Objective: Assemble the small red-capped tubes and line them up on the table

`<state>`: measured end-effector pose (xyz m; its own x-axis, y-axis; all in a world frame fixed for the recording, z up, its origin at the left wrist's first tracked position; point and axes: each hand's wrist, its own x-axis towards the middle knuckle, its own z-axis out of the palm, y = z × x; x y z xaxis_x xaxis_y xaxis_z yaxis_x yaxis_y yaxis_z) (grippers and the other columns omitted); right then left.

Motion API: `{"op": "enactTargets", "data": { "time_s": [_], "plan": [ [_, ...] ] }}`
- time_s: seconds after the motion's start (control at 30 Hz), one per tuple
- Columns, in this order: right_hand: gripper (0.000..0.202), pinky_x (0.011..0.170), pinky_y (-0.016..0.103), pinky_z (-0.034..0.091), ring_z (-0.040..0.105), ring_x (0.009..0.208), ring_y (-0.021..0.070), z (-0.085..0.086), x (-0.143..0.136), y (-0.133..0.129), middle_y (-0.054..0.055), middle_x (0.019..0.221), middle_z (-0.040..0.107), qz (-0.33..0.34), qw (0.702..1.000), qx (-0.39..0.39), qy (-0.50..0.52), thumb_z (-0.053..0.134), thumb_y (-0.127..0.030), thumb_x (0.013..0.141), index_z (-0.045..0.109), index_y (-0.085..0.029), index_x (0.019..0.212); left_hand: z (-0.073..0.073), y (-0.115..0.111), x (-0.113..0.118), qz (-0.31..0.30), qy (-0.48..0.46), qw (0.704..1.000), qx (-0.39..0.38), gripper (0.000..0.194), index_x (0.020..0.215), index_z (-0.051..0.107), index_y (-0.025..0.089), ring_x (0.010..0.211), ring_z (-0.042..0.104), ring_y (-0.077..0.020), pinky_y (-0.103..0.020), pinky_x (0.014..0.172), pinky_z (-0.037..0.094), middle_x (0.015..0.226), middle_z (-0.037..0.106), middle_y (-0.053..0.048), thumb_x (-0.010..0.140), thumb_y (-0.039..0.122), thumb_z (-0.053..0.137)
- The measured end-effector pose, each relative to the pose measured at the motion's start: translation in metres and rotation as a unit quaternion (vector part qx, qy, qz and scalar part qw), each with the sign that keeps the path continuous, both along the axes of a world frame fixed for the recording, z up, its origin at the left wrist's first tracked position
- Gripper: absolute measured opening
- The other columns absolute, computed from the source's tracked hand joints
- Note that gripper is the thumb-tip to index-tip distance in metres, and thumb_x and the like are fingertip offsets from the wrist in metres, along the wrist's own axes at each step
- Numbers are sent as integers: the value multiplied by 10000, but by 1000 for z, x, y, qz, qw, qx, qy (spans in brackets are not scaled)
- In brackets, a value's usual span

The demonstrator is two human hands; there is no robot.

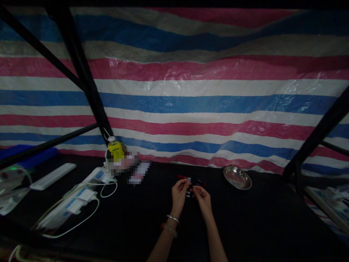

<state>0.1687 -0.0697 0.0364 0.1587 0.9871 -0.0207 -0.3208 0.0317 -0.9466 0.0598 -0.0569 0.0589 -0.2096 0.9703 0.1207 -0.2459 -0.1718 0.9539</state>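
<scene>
On the black table, my left hand (180,193) has its thumb and fingers pinched together over something too small to make out. My right hand (202,198) is close beside it on the right, also pinching, and what it holds is too small and dark to tell. Just beyond my left fingertips lies a small red item (182,177). Small shiny pieces (188,194) rest between the two hands. Past my right fingertips are small dark and red pieces (201,182). Two bracelets circle my left wrist.
A shiny metal dish (237,178) stands to the right of my hands. At the left are a yellow bottle (116,150), a white power strip (53,176), white cables and packaging (71,202). Black frame bars and a striped sheet (174,87) stand behind.
</scene>
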Motion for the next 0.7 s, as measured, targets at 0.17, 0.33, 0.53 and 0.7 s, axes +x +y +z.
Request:
{"op": "enactTargets", "data": {
  "time_s": [0.17,0.33,0.53,0.7],
  "plan": [
    [391,556,257,430,604,606,171,0,1,0,56,690,706,-17,1000,-3,3,764,-471,509,686,-175,752,-4,2,-1,7,15,1000,6,193,751,679,138,747,661,-193,-303,733,519,776,705,-76,613,270,704],
    [394,510,242,408,550,518,127,-4,1,2,54,724,709,-14,1000,-7,8,756,-472,526,690,-175,777,-7,-1,1,10,19,1000,3,187,737,682,140,706,656,-184,-297,706,522,744,703,-67,615,279,704],
    [411,488,232,391,545,519,128,-11,2,4,61,725,706,-19,1000,-14,13,758,-479,523,695,-169,786,-5,-3,3,46,-16,999,-1,211,740,681,137,737,650,-186,-289,713,512,750,699,-66,597,287,717],
    [397,488,230,388,541,517,123,-9,1,3,57,741,707,-3,1000,-17,19,761,-467,528,697,-171,783,-6,-1,2,46,-64,997,-20,272,765,662,130,713,643,-171,-269,663,510,738,683,-50,574,306,743]
  ]
}}
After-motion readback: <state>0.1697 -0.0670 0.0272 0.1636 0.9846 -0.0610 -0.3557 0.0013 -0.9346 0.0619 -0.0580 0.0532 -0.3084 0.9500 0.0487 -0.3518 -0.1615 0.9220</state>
